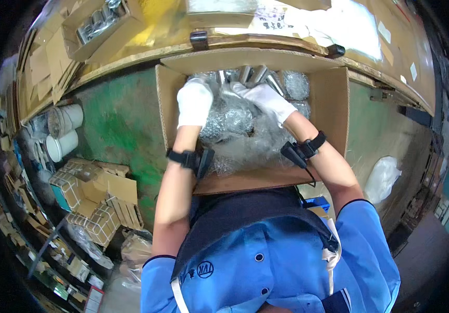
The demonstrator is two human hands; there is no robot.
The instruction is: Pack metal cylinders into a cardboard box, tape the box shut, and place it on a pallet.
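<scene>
An open cardboard box (334, 109) stands in front of me, against a workbench. It holds several shiny metal cylinders (253, 74) and a clear plastic bag liner (245, 146). My left hand (194, 101), in a white glove, reaches down into the box at its left side and is closed on the crinkled plastic over the parts. My right hand (266, 99), also gloved, grips the plastic near the middle of the box, just below the metal cylinders. Both wrists carry black bands.
A yellow-brown workbench (146, 41) runs behind the box, with a smaller carton of metal parts (99, 23) on it. Stacked small cartons (91, 198) and white buckets (63, 133) stand on the green floor at the left. A white bag (383, 177) lies right.
</scene>
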